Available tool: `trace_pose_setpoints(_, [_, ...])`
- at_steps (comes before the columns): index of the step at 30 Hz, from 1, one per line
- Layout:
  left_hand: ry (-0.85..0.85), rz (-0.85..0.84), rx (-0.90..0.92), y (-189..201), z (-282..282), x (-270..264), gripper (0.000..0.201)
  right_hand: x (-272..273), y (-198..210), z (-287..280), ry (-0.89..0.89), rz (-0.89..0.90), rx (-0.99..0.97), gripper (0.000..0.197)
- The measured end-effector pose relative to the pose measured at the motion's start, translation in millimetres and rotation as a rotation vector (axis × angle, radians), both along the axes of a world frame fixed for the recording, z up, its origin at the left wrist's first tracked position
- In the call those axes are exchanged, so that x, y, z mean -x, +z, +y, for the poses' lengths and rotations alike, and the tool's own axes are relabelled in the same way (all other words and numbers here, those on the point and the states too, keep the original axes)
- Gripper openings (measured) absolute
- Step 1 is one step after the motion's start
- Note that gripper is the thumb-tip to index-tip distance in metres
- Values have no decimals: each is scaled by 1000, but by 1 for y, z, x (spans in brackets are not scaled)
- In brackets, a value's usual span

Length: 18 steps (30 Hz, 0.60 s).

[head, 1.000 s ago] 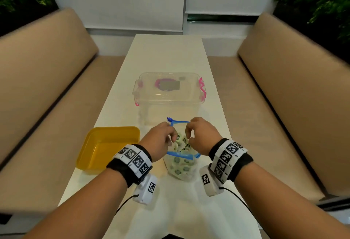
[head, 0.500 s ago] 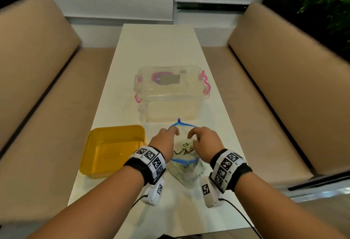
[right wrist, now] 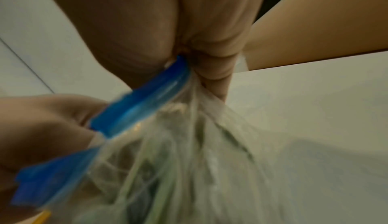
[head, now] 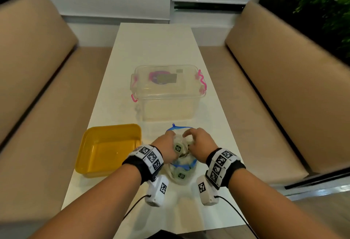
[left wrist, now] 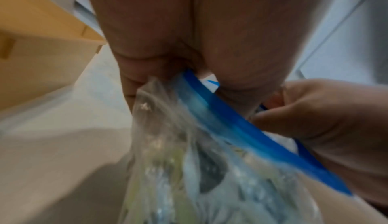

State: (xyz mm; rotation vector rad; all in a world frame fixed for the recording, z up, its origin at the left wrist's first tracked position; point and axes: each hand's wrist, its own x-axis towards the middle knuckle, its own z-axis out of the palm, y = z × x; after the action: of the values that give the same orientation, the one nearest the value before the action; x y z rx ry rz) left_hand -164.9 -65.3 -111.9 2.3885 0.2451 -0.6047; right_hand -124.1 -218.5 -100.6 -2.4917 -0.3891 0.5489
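Observation:
A clear zip bag [head: 180, 174] with a blue zip strip [head: 179, 127] stands on the white table [head: 155, 49], filled with several small pale green cubes. My left hand [head: 166, 144] grips the bag's left top edge; in the left wrist view its fingers pinch the plastic [left wrist: 168, 128] by the blue strip [left wrist: 241, 128]. My right hand [head: 198, 144] grips the right top edge; the right wrist view shows the strip [right wrist: 147, 98] and gathered plastic [right wrist: 199, 128] pinched between thumb and fingers. The bag's mouth is spread between the hands.
A yellow tray [head: 109, 148] sits left of the bag. A clear lidded storage box [head: 166, 95] with pink latches stands just behind the bag. Beige bench seats [head: 47, 87] flank the table on both sides.
Both hands have sunk lower onto the bag and spread its mouth wider. The far blue strip now arches behind the hands. The head view has tilted.

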Motion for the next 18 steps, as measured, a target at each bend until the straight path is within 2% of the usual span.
trace_pose_setpoints(3, [74,49,65,-1,5,-5,111,-8,-5,-13,-78,-79,-129,43])
trace_pose_setpoints(5, [163,23,141,-4,1,-5,131,-6,-8,-19,-57,-76,-81,33])
trace_pose_setpoints(6, [209,2,188,-7,-2,-4,134,-3,-9,-21,-30,-49,-21,27])
trace_pose_setpoints(7, [253,5,227,-9,-6,-4,133,0,-9,-22,6,-7,49,35])
trace_pose_setpoints(10, [364,-6,266,-18,-14,-1,131,7,-11,-24,68,122,157,73])
trace_pose_setpoints(11, [374,-5,246,-19,-16,0,125,7,-10,-23,89,131,160,79])
trace_pose_setpoints(12, [350,-5,199,-19,-18,2,110,5,-10,-23,107,131,147,82])
trace_pose_setpoints(14, [209,73,43,-12,-22,6,63,0,-10,-24,148,126,95,77])
trace_pose_setpoints(15, [133,124,-41,-7,-23,7,49,-3,-11,-25,164,102,53,71])
trace_pose_setpoints(16, [68,162,-124,-5,-22,8,50,-6,-12,-27,169,64,-2,63])
trace_pose_setpoints(18, [-3,233,-318,-1,-18,9,71,-12,-14,-31,123,-19,-118,49])
